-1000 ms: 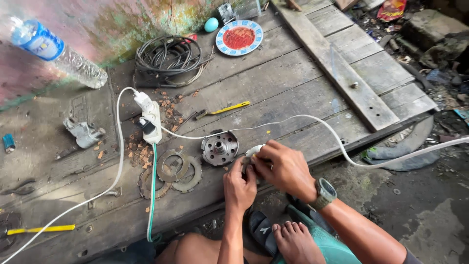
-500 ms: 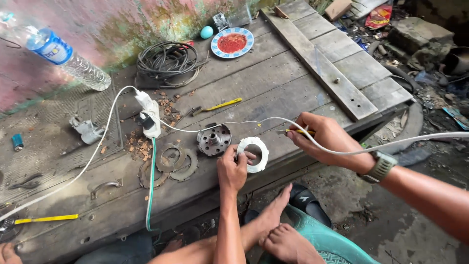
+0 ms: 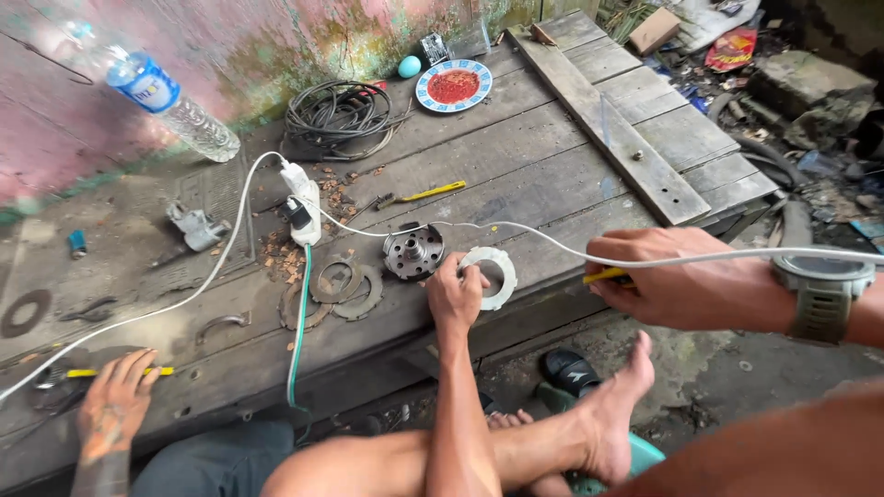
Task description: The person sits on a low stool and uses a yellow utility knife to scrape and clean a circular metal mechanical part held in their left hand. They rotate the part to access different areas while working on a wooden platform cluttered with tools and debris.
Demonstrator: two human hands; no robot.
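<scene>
My left hand presses down on a white flat ring lying on the wooden platform. Just left of the ring sits a round metal hub. My right hand, with a grey watch on the wrist, is off the platform's front edge. It is closed on a yellow-handled tool whose white cable runs back across the boards to a white power strip. Several flat metal rings lie left of the hub.
Another person's hand rests at the lower left by a yellow-handled tool. At the back are a plastic bottle, a black cable coil and a red-filled plate. A yellow screwdriver and a loose plank lie on the boards.
My right hand has left the ring and moved right, off the platform edge, taking the yellow tool and its cable. My left hand stays on the white ring.
</scene>
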